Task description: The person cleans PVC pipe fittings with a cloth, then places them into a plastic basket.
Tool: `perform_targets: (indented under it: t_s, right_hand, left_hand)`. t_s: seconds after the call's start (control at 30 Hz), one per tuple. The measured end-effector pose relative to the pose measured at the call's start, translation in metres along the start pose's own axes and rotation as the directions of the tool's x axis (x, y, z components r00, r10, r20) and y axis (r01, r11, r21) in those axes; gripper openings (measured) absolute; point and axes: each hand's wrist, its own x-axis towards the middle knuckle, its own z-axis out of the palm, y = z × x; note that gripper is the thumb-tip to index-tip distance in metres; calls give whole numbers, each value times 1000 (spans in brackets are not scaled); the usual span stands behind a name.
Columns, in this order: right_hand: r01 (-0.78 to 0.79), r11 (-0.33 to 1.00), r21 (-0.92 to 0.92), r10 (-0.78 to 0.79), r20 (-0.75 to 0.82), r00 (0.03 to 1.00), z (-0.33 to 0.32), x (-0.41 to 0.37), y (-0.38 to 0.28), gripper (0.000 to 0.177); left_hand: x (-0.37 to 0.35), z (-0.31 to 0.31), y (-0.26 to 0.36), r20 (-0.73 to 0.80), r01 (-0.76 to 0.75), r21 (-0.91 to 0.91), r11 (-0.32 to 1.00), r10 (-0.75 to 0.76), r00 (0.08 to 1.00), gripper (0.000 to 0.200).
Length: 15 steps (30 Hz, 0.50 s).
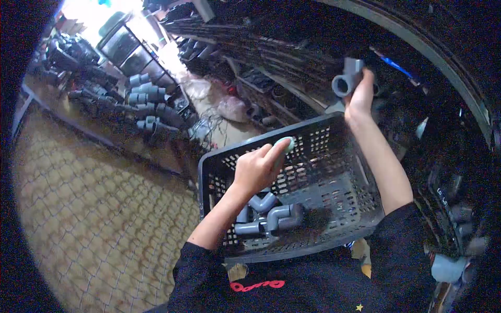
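My right hand (361, 100) is raised over the far right corner of a dark plastic crate (229, 147), closed around a grey pipe tee (342, 85) with one round opening facing me. Above the crate's left half is my left hand (254, 171), fingers curled in. A small pale green thing (290, 144) shows at its fingertips; its kind I cannot make out. Several grey pipe elbows (286, 218) lie loose in the crate's left side, partly hidden by my left forearm. The crate has slotted walls and is tilted in front of my body.
Grey pipe fittings (146, 95) are heaped at the back left, beside a rack (133, 55). Wire mesh (99, 198) covers the left side. Plastic bags (229, 107) lie beyond the crate. Long dark pipes (250, 41) are stacked behind, and a blue object (395, 65) is at the upper right.
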Motion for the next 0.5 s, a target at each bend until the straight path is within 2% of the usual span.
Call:
perform_targets:
  t_s: [0.07, 0.13, 0.17, 0.2, 0.27, 0.33, 0.43, 0.5]
  right_hand:
    - [133, 989, -68, -140, -120, 983, -22, 41, -15, 33]
    - [116, 980, -163, -168, -356, 920, -21, 41, -44, 38]
    - [261, 960, -104, -278, -220, 935, -53, 78, -31, 43]
    - [181, 971, -157, -214, -222, 951, -68, 89, -40, 45]
    - [274, 907, -321, -359, -246, 900, -117, 141, -39, 42]
    - [399, 823, -405, -529, -287, 799, -126, 134, -58, 50]
    - [415, 673, -612, -666, -256, 701, -158, 144, -68, 57]
    - [365, 556, -746, -710, -199, 675, -194, 171, -69, 61]
  left_hand:
    - [3, -5, 2, -8, 1, 3, 1000, -1, 1000, 49]
    - [3, -6, 3, 2, 19, -9, 1000, -19, 1000, 45]
    - [3, -5, 2, 6, 30, -11, 999, -30, 1000, 43]
    - [3, -3, 0, -30, 3, -17, 1000, -3, 1000, 43]
    - [4, 0, -4, -93, -59, -25, 998, 57, 994, 42]
    - [5, -1, -3, -79, -52, -40, 998, 49, 996, 47]
    - [3, 1, -5, -62, -47, -83, 995, 42, 997, 53]
    - [1, -1, -4, 30, 34, -109, 993, -31, 999, 44]
